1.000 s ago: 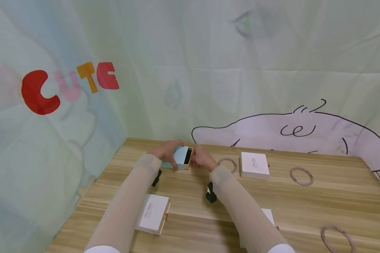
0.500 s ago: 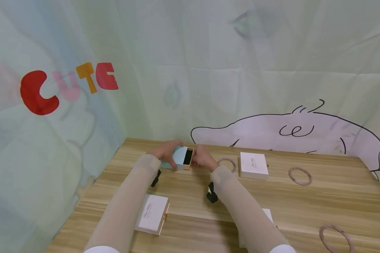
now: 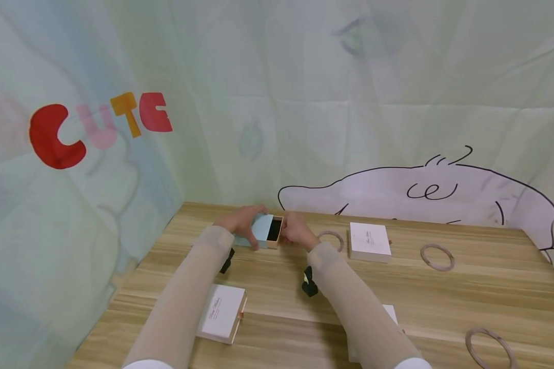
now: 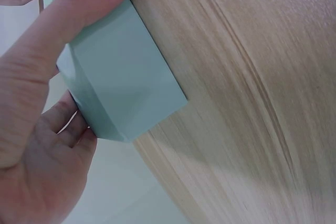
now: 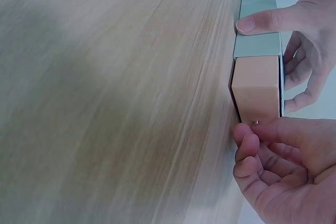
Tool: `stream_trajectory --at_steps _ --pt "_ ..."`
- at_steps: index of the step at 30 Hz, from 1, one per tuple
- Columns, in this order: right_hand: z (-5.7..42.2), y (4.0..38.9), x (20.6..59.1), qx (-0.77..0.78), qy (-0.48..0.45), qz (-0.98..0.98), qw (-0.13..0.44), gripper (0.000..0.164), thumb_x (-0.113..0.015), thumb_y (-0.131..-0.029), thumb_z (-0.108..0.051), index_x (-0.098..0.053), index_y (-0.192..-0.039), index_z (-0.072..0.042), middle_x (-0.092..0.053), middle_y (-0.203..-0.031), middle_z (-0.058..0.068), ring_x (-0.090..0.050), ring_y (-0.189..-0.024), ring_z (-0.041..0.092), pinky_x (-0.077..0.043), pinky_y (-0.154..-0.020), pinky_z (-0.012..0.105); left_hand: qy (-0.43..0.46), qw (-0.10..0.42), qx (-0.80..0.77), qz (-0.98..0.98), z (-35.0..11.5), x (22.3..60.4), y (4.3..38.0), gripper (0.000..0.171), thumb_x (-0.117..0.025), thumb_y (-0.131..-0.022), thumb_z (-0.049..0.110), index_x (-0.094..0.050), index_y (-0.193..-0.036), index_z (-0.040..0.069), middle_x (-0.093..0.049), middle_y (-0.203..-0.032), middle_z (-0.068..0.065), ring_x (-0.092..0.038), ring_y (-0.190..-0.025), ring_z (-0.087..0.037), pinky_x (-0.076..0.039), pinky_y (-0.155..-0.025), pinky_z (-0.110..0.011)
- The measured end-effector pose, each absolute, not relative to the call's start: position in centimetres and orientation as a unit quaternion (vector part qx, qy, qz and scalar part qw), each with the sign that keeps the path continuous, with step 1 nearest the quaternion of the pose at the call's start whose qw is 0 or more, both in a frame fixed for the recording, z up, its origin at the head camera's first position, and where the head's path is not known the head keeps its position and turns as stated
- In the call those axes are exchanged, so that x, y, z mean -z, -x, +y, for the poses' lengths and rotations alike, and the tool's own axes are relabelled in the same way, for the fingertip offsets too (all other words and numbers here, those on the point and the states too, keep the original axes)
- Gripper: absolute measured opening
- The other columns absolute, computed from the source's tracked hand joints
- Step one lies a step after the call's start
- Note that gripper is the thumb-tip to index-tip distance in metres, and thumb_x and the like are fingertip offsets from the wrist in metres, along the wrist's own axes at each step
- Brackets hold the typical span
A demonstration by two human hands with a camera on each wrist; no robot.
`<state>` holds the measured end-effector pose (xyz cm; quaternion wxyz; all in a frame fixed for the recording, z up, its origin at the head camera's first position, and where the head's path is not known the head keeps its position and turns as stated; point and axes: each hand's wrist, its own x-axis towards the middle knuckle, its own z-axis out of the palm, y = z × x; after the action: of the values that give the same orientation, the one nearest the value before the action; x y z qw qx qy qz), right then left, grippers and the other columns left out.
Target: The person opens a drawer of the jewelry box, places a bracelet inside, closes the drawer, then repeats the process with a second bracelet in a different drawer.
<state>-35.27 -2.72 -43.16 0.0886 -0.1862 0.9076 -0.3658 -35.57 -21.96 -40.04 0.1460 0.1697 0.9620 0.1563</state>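
In the head view, a small pale blue-green drawer box (image 3: 262,226) lies near the table's back edge. My left hand (image 3: 241,221) grips its sleeve from the left, thumb on the near side and fingers on the far side. Out of the right end sticks the orange inner drawer (image 5: 255,80), whose black lining (image 3: 274,229) shows from above. At the drawer's end my right hand (image 3: 298,230) pinches a small pull tab (image 5: 256,123), mostly hidden by thumb and fingertip. The left wrist view shows the sleeve's closed-looking side (image 4: 123,72) under my thumb.
White lettered boxes stand at the front left (image 3: 223,311) and back right (image 3: 370,240); another white box (image 3: 390,313) is partly behind my right forearm. Brownish rings lie behind my right wrist (image 3: 341,241), at the right (image 3: 452,260) and at the front right (image 3: 487,330) of the wooden table.
The drawer has slid slightly farther out to the right, along with my right hand, showing a bit more black lining. My left hand stays in place on the sleeve.
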Motion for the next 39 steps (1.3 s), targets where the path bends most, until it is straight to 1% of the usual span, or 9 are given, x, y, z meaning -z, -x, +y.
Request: stream_trajectory --at_steps 10,15,18,21,24,27,31,34,39 --pt "-2.5 35.1 43.1 0.359 0.193 0.909 0.085 0.02 -0.055 -0.089 0.011 -0.062 -0.07 0.009 -0.063 -0.06 0.016 -0.044 -0.045 0.009 -0.035 -0.047 0.02 -0.168 0.148 -0.164 0.961 -21.9 40.0 35.6 0.091 -0.097 -0.061 0.02 -0.048 -0.138 0.017 -0.056 -0.125 -0.008 -0.051 -0.105 -0.027 -0.045 -0.088 -0.043" --pt "-2.5 35.4 43.2 0.363 0.186 0.908 0.098 0.018 -0.056 -0.089 0.01 -0.063 -0.073 0.013 -0.065 -0.062 0.019 -0.048 -0.047 0.013 -0.038 -0.048 0.023 -0.169 0.148 -0.163 0.961 -21.9 40.0 35.6 0.091 -0.097 -0.06 0.02 -0.049 -0.138 0.017 -0.056 -0.124 -0.008 -0.051 -0.104 -0.027 -0.045 -0.088 -0.043" --pt "-2.4 35.9 43.5 0.36 0.186 0.908 0.107 0.022 -0.057 -0.089 0.01 -0.062 -0.067 0.01 -0.063 -0.058 0.016 -0.052 -0.047 0.016 -0.041 -0.05 0.026 -0.169 0.148 -0.162 0.961 -21.9 40.0 35.6 0.092 -0.097 -0.06 0.02 -0.049 -0.138 0.017 -0.056 -0.124 -0.008 -0.052 -0.104 -0.027 -0.045 -0.088 -0.043" --pt "-2.3 36.5 43.9 0.359 0.2 0.906 0.102 0.029 -0.056 -0.087 0.009 -0.057 -0.059 0.003 -0.058 -0.051 0.008 -0.053 -0.045 0.016 -0.043 -0.049 0.027 -0.166 0.15 -0.162 0.961 -21.8 40.1 35.6 0.091 -0.097 -0.061 0.02 -0.049 -0.138 0.017 -0.056 -0.124 -0.008 -0.051 -0.105 -0.027 -0.045 -0.089 -0.043" --pt "-2.3 36.4 43.8 0.36 0.196 0.906 0.103 0.028 -0.057 -0.087 0.009 -0.058 -0.059 0.003 -0.058 -0.051 0.009 -0.052 -0.045 0.016 -0.042 -0.048 0.026 -0.164 0.151 -0.16 0.962 -21.8 40.0 35.6 0.091 -0.097 -0.061 0.021 -0.048 -0.138 0.017 -0.055 -0.126 -0.008 -0.051 -0.106 -0.027 -0.044 -0.09 -0.044" --pt "-2.4 35.7 43.2 0.356 0.179 0.911 0.108 0.022 -0.058 -0.089 0.009 -0.062 -0.067 0.009 -0.059 -0.055 0.012 -0.05 -0.047 0.015 -0.039 -0.048 0.025 -0.164 0.151 -0.158 0.962 -21.8 39.9 35.5 0.091 -0.097 -0.061 0.021 -0.048 -0.138 0.017 -0.055 -0.127 -0.008 -0.05 -0.108 -0.028 -0.044 -0.092 -0.045" --pt "-2.4 35.2 43.0 0.332 0.184 0.921 0.091 0.018 -0.059 -0.09 0.009 -0.065 -0.074 0.011 -0.054 -0.052 0.006 -0.046 -0.046 0.011 -0.035 -0.048 0.021 -0.169 0.148 -0.154 0.962 -21.9 39.9 35.5 0.091 -0.097 -0.06 0.02 -0.048 -0.138 0.017 -0.055 -0.128 -0.009 -0.05 -0.109 -0.028 -0.043 -0.093 -0.045" --pt "-2.4 35.3 43.0 0.314 0.184 0.927 0.084 0.019 -0.06 -0.09 0.008 -0.066 -0.072 0.009 -0.05 -0.049 0.001 -0.045 -0.045 0.01 -0.034 -0.048 0.02 -0.172 0.146 -0.154 0.962 -21.9 40.1 35.6 0.092 -0.097 -0.059 0.02 -0.049 -0.137 0.017 -0.055 -0.127 -0.008 -0.05 -0.109 -0.028 -0.043 -0.093 -0.045" --pt "-2.4 35.5 43.0 0.309 0.177 0.93 0.089 0.024 -0.06 -0.09 0.008 -0.064 -0.066 0.007 -0.048 -0.048 0.0 -0.045 -0.045 0.01 -0.034 -0.047 0.02 -0.167 0.149 -0.157 0.962 -21.9 40.1 35.7 0.093 -0.097 -0.06 0.02 -0.048 -0.138 0.017 -0.055 -0.127 -0.008 -0.05 -0.109 -0.028 -0.043 -0.093 -0.044"
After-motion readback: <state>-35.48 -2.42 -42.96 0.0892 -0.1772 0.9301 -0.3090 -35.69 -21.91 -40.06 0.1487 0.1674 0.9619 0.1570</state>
